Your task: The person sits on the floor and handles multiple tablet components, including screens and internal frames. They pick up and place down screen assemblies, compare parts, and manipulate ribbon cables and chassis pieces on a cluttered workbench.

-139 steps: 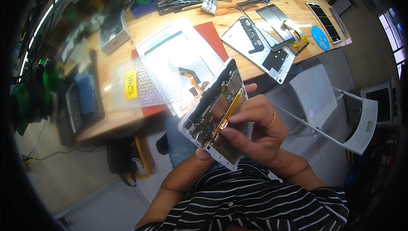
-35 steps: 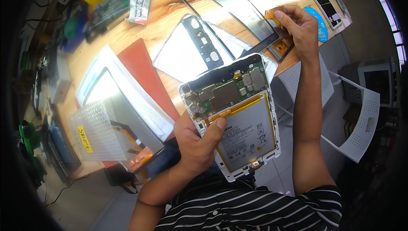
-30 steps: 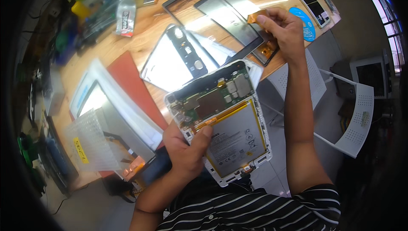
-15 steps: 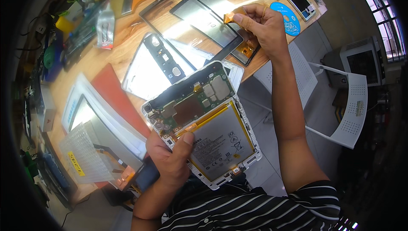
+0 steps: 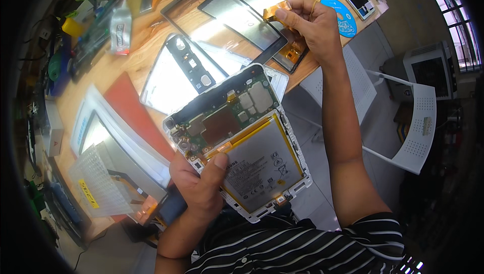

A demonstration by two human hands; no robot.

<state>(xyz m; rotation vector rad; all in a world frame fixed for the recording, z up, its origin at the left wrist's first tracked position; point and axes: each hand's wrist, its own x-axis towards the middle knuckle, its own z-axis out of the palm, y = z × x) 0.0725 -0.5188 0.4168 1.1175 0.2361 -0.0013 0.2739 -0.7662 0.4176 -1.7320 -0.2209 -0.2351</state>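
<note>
My left hand [image 5: 201, 183] grips the lower left edge of an opened tablet [image 5: 237, 143], thumb on its face. The tablet is tilted, its green circuit board [image 5: 227, 117] above a large grey battery [image 5: 262, 168] edged in yellow. Up at the right, my right hand [image 5: 312, 26] pinches an orange flex cable [image 5: 276, 10] between thumb and fingers. Close under that hand lies a black-framed glass touch panel [image 5: 182, 28], overlapping a dark display panel [image 5: 217, 7]. Whether the cable joins the glass is hidden by my fingers.
A white tablet back cover [image 5: 161, 82] lies beyond the held tablet. At left are a red sheet [image 5: 133, 107], bubble wrap [image 5: 98, 178] and a glue tube [image 5: 121, 32]. A blue disc [image 5: 343, 19] rests near the table's right edge, with a white chair [image 5: 418, 122] past it.
The orange flex cable has been raised slightly and turned in my right hand. The view has shifted a little; my left hand keeps its hold on the tablet.
</note>
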